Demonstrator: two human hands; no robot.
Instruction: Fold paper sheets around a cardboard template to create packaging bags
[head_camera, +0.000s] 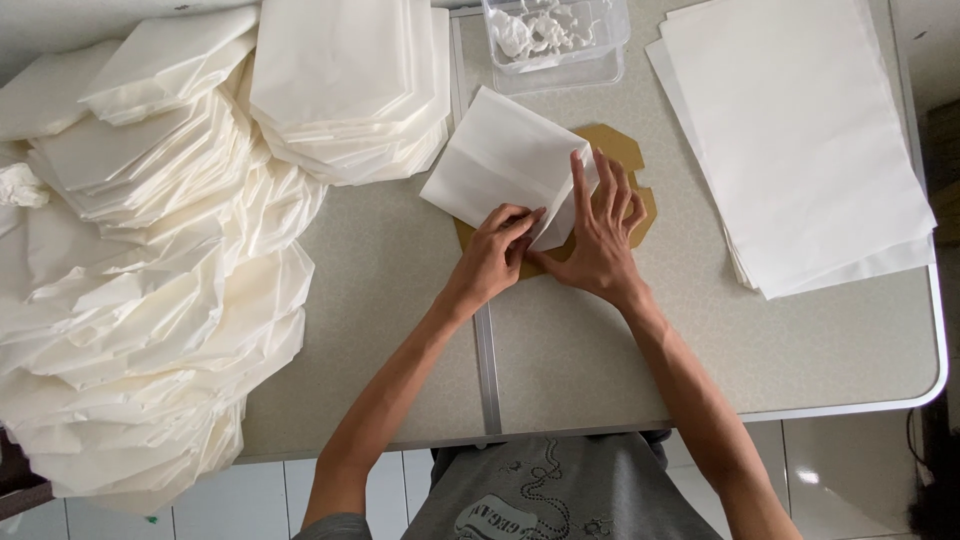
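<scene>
Grey speckled surface (600, 350), white tiled floor at bottom. Folded white paper (505, 165) centre-top on brown cardboard template (622, 150); left hand (492, 258) pinches its lower corner, right hand (600, 240) presses flat, fingers spread.

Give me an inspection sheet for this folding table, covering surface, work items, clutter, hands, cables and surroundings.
Surface: speckled grey table with a metal seam down its middle.
Job's things: white paper sheet, partly folded, lying over a brown cardboard template.
Clutter: flat paper stack at right; stacked folded pieces behind; large heap of folded pieces at left; clear plastic tub with white contents.
Grippers: left hand pinches the sheet's lower edge; right hand presses the sheet flat.
Cables: nothing seen.
Surroundings: white tiled floor.
</scene>
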